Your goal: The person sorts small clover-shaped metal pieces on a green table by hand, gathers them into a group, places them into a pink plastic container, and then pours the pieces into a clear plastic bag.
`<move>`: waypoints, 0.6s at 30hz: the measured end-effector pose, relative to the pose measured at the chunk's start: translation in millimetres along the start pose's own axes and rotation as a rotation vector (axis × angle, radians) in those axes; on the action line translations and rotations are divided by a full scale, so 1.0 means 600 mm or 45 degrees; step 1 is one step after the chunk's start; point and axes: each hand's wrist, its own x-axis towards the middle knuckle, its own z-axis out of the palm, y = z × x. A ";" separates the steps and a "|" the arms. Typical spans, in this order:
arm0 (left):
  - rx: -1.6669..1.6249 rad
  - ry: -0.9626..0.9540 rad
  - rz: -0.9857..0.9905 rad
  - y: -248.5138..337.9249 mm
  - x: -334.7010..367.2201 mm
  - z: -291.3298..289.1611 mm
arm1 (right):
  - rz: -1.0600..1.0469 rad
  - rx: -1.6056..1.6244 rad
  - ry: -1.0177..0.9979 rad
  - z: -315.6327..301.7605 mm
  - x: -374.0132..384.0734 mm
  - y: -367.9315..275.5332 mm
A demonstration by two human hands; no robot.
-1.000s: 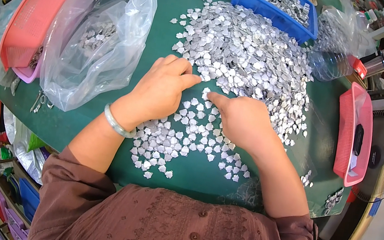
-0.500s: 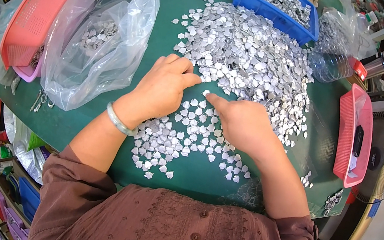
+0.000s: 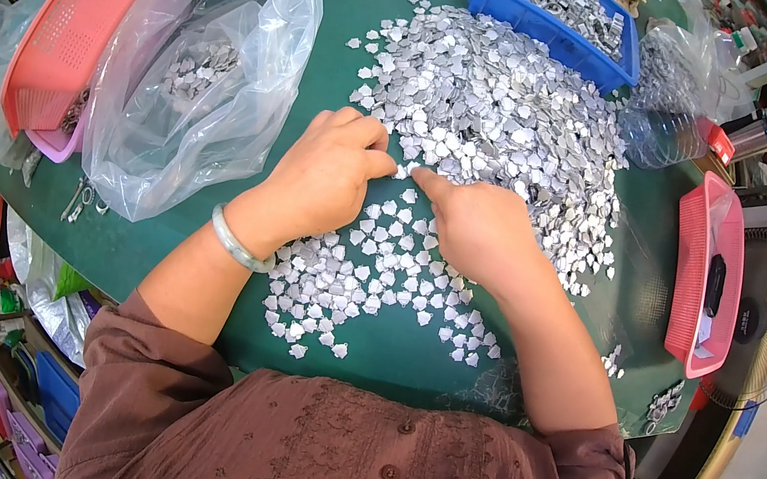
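On the green table, a large heap of small silver leaf-shaped metal pieces (image 3: 502, 107) lies ahead of both hands. Nearer to me spreads a looser layer of the same pieces (image 3: 320, 285). My left hand (image 3: 329, 170), with a pale bangle (image 3: 239, 242) on its wrist, is closed at the heap's near left edge; whatever its curled fingers hold is hidden. My right hand (image 3: 484, 231) points its index finger leftward, the tip at a single piece close to the left fingertips. Its other fingers fold underneath, partly out of sight.
At the left, a clear plastic bag (image 3: 203, 77) holding metal pieces stands beside a tilted pink basket (image 3: 86, 17). A blue bin (image 3: 551, 24) of metal parts sits behind the heap. To the right are a pink basket (image 3: 705, 273), a clear plastic bottle (image 3: 664, 136) and a fan (image 3: 766, 319).
My right index fingertip has moved slightly away from me, bringing a piece closer to the left fingertips. The left hand stays nearly in place.
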 end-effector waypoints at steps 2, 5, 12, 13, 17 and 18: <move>-0.022 0.070 -0.012 0.001 0.001 0.001 | -0.013 -0.025 -0.042 -0.007 0.002 -0.002; -0.005 0.000 -0.026 -0.001 -0.002 0.001 | 0.016 -0.051 -0.055 -0.020 0.010 -0.012; -0.006 -0.027 0.003 -0.010 -0.004 -0.003 | 0.018 -0.026 -0.105 -0.016 0.023 -0.014; -0.008 0.006 -0.032 -0.011 -0.004 -0.003 | 0.014 -0.026 -0.106 -0.019 0.022 -0.016; -0.043 0.130 -0.085 -0.007 -0.002 0.001 | 0.032 0.017 -0.067 -0.012 0.013 -0.013; -0.045 0.131 -0.082 -0.005 0.000 0.004 | -0.002 0.019 -0.022 -0.008 0.009 -0.011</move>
